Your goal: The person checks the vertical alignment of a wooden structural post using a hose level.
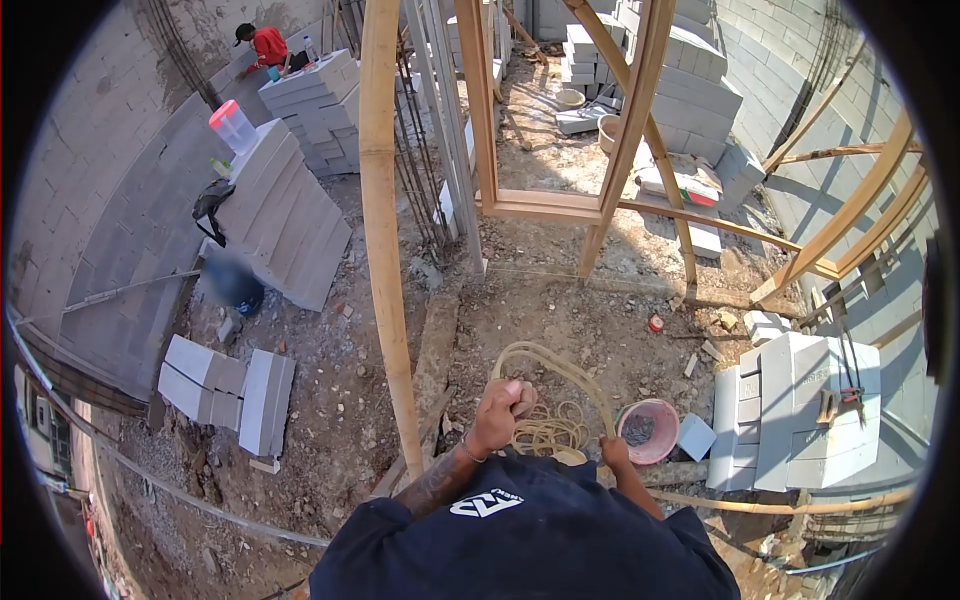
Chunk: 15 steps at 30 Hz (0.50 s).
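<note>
My left hand (500,411) is closed around a pale hose (548,352), in front of my chest. Lower and to the right, my right hand (615,452) grips the same hose, which arcs up between the two hands. More of it lies in loose coils (550,428) on the dirt just below and between them. A pink-rimmed bucket (668,447) stands beside my right hand.
A bamboo pole (379,230) rises on the left, near a wooden frame (545,207). Block stacks (270,215) stand left, with more blocks (820,400) at right, pliers on top. A person in red (268,46) is at the far left.
</note>
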### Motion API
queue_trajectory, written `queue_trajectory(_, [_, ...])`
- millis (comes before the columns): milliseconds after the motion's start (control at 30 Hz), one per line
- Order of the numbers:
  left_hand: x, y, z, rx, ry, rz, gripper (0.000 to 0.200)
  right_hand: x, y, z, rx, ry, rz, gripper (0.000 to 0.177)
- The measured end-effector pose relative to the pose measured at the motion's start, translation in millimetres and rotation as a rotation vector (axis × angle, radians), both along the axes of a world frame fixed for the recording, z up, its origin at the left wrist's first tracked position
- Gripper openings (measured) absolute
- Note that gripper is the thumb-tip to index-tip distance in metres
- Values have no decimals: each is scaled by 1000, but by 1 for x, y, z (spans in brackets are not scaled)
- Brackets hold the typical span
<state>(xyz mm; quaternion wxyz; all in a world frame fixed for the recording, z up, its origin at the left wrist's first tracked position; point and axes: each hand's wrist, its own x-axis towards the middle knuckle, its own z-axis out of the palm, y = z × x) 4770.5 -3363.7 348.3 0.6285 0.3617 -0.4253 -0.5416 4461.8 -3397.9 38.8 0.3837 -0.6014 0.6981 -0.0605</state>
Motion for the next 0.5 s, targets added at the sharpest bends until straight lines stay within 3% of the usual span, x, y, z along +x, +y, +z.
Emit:
queue_trajectory(100, [3, 4, 0, 25, 11, -6, 40, 0, 1, 0, -60, 64, 11, 38])
queue_trajectory(200, [4, 4, -4, 25, 35, -4, 43, 3, 7, 5, -54, 21, 6, 35])
queue_trajectory(367, [5, 2, 0, -12, -23, 29, 43, -15, 22, -35, -54, -31, 6, 30])
queue_trajectory(500, [7, 0, -5, -30, -6, 71, 45, -17, 33, -26, -72, -77, 34, 31])
